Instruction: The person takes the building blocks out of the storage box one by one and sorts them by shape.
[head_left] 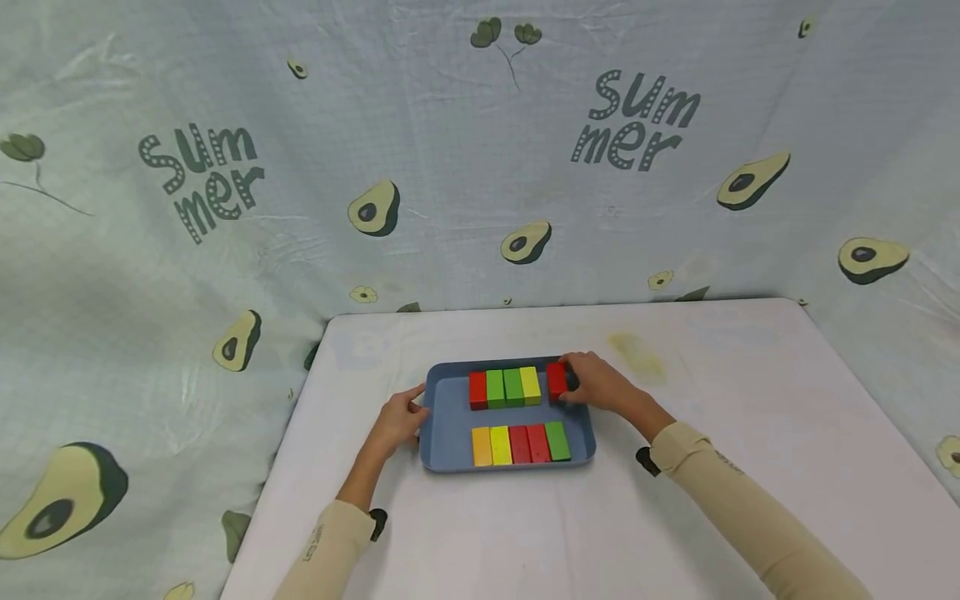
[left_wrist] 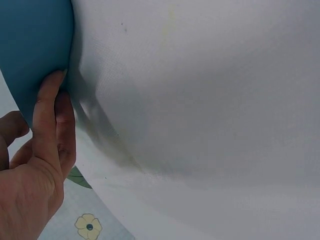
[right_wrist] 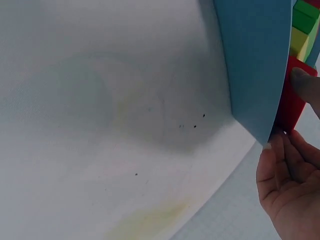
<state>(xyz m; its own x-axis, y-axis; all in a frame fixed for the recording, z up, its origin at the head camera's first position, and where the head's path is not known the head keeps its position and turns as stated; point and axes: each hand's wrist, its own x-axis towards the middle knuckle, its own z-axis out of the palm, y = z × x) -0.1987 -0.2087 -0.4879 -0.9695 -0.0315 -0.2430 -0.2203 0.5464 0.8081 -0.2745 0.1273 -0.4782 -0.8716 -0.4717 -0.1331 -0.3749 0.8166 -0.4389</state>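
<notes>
Blue-grey tray [head_left: 447,421] sits mid-bench [head_left: 487,533], blocks in two rows inside.

Right hand [head_left: 600,383]: thumb and fingers closed down to block size, pinching the end red block [head_left: 556,382] at the tray's far right corner. Thumb on the near end, fingers round the far end. Block is inside the rim, with a small gap to its left before the yellow block [head_left: 529,386]. Can't tell if its underside touches the tray floor.

Left hand [head_left: 397,421]: at the tray's left side, fingers mostly straight, touching the outer wall (no block in that one).

Far row, left to right: one red block [head_left: 477,390], two green blocks [head_left: 495,388], then that yellow, all side by side.

Near row, left to right: orange block [head_left: 482,447], second yellow block [head_left: 501,446], two red blocks [head_left: 519,445], third green block [head_left: 557,441]. Packed close along the near wall, right of centre.

Also: yellowish stain [head_left: 637,354] on the bench beyond the right hand, avocado-print cloth [head_left: 450,125] at the far side.
</notes>
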